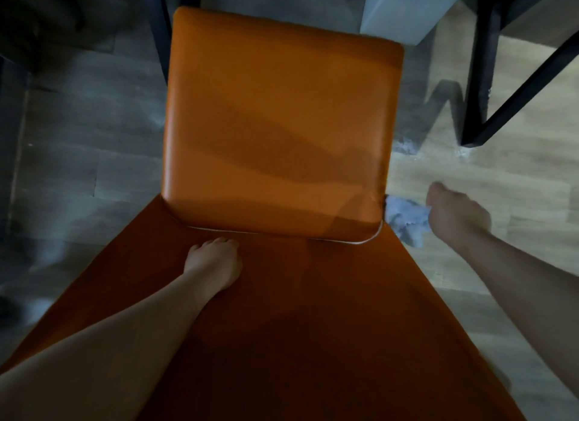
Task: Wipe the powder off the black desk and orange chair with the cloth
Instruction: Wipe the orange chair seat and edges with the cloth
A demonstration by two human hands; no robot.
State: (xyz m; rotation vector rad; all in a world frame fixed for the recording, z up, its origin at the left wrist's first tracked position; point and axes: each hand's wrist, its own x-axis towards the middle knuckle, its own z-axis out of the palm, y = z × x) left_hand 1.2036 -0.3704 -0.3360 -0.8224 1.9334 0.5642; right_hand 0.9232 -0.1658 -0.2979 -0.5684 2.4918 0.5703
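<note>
Orange chair (282,107) is sitting right below, seat facing up. Left hand (213,261) is curling its fingers over the chair's back, while the right hand (457,214) is clutching the bunched pale cloth (407,221) right at the seat's near right corner.

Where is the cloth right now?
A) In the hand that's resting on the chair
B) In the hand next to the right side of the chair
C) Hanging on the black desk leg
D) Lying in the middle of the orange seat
B: the right hand grips the crumpled cloth just off the right edge of the orange chair, while the left hand rests on the chair with no cloth in it.
</note>
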